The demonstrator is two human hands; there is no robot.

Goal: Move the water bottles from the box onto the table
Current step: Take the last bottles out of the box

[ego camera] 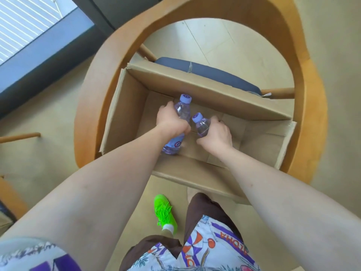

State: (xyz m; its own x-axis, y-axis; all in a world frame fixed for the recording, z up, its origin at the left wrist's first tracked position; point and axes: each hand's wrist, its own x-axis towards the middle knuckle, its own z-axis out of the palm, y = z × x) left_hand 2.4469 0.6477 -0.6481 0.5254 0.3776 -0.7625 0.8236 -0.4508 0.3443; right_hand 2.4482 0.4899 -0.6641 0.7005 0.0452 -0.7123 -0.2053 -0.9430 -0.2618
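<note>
Head view, looking straight down into an open cardboard box [252, 106] that sits on a wooden chair [310, 106] with a blue cushion [214, 75]. At far left, a window [25, 22] with a dark frame runs along the pale floor [48, 157], and part of another wooden chair [11, 194] shows at the left edge.

The left hand [172, 122] reaches into the box with its fingers curled round the left bottle [179, 124], gripping it at mid-body. This bottle is clear with a purple cap and a printed label; it is tilted, cap pointing toward the far wall of the box and base toward the near wall. Whether its base touches the box floor cannot be told.

Just to its right, the right hand [216, 135] is wrapped round the right bottle [202, 124], thumb on the near side and fingers round the far side. Only the purple cap and the upper part of this bottle show above the hand; the lower part is hidden. The two bottles stand close together near the middle of the box, and both are still inside it.

Below the box, a bright green shoe [165, 212] stands on the floor, with brown trousers [205, 212] and a patterned shirt [205, 249] to its right.
</note>
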